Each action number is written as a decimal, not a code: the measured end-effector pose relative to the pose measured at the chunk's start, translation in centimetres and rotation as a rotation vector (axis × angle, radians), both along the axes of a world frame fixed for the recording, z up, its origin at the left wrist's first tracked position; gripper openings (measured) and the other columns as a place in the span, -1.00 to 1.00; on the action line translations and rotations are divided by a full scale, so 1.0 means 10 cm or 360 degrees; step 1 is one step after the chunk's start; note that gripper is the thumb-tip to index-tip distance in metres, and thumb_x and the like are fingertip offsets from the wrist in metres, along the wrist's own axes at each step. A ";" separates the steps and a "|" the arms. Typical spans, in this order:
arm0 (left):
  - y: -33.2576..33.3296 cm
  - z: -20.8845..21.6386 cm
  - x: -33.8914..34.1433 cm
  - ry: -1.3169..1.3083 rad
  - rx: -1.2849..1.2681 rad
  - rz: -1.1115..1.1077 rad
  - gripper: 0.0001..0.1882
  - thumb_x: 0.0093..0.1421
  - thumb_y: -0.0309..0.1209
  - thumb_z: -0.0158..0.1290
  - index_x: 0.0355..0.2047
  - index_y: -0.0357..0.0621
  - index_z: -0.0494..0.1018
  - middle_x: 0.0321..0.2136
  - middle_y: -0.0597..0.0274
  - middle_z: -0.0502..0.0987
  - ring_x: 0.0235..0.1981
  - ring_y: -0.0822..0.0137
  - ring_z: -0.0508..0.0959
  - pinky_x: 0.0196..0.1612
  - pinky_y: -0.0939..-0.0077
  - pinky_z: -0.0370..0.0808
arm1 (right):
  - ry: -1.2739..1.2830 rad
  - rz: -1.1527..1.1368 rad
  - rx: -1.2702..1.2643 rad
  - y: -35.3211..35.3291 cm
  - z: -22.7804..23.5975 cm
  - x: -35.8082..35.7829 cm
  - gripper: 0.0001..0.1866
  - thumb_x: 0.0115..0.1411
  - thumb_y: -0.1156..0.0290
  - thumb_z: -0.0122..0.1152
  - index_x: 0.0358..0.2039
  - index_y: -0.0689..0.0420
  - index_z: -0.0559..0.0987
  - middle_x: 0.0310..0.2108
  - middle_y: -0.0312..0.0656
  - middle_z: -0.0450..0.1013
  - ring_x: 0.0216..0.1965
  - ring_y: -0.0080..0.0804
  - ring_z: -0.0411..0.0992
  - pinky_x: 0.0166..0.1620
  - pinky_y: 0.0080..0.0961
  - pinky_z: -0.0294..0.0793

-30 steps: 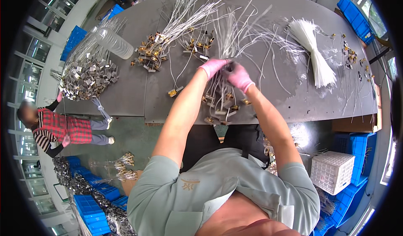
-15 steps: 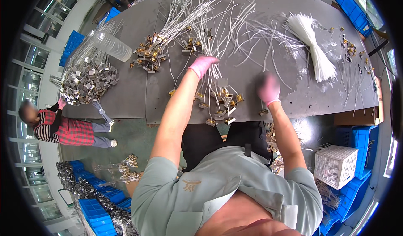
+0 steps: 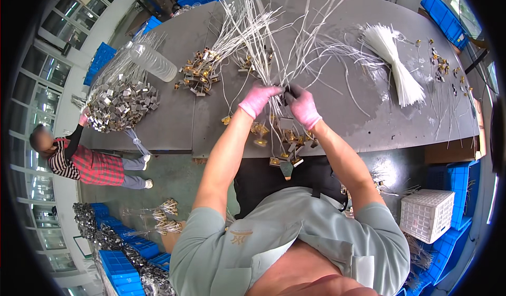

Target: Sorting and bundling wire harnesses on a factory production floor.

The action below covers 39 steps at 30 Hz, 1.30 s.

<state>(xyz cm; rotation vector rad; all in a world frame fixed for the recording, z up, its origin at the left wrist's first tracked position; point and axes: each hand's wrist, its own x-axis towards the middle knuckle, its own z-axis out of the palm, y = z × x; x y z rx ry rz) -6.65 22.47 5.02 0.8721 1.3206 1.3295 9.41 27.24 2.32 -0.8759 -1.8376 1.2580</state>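
Note:
Pink gloves with dark fingertips cover both of my hands. My left hand [image 3: 258, 99] is closed round a bundle of thin white wires [image 3: 262, 38], gripping it partway along. Below the grip hang the wires' ends with small grey metal and brass-coloured pieces [image 3: 289, 136], near the table's front edge. Against the same bundle, my right hand [image 3: 303, 106] has its fingers pinched together on wire; how many strands it holds is hidden. Wire tails fan out beyond both hands across the table.
On the grey table [image 3: 369, 130] lie a thick bundle of white strands [image 3: 392, 64], a pile of brass-ended wires [image 3: 200, 72], a clear plastic bottle [image 3: 153, 61] and a heap of metal-ended wires [image 3: 124, 104]. A co-worker [image 3: 95, 161] stands left. A white crate [image 3: 427, 215] is lower right.
My right hand has moved left and up to the bundle, meeting my left hand. The bundle's hanging ends have swung slightly right. The whole view has shifted a little.

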 end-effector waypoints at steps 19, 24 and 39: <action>-0.11 1.69 0.14 0.0739 0.1003 -0.0041 -0.63 0.00 -0.48 0.20 -0.14 -0.26 0.46 -0.25 0.20 0.56 -0.19 0.40 0.51 -0.11 0.48 0.47 | 0.0939 0.0570 -0.0137 -0.15 1.86 -0.16 -0.46 0.13 0.38 0.09 0.10 0.33 0.29 -0.01 -0.14 0.36 0.00 -0.43 0.30 0.10 -0.51 0.25; 0.10 1.70 0.13 0.0764 0.1196 -0.0077 -0.31 -0.09 -0.43 0.31 0.06 -0.25 0.29 -0.07 0.17 0.47 -0.08 0.33 0.47 -0.01 0.45 0.43 | 0.1088 0.0639 -0.0047 0.18 2.03 -0.19 -0.32 -0.03 0.52 0.32 0.11 0.27 0.25 -0.06 -0.16 0.39 -0.03 -0.41 0.37 0.07 -0.46 0.36; 0.54 1.37 0.22 0.1568 0.0978 0.0326 -0.75 0.10 -0.51 0.04 -0.17 -0.27 0.43 -0.24 0.06 0.55 -0.17 0.16 0.55 -0.14 0.40 0.50 | -0.0098 0.0318 0.1045 0.45 2.27 -0.09 -0.61 0.05 0.12 0.24 -0.32 0.22 0.51 -0.31 0.06 0.48 -0.26 0.07 0.41 -0.15 -0.27 0.43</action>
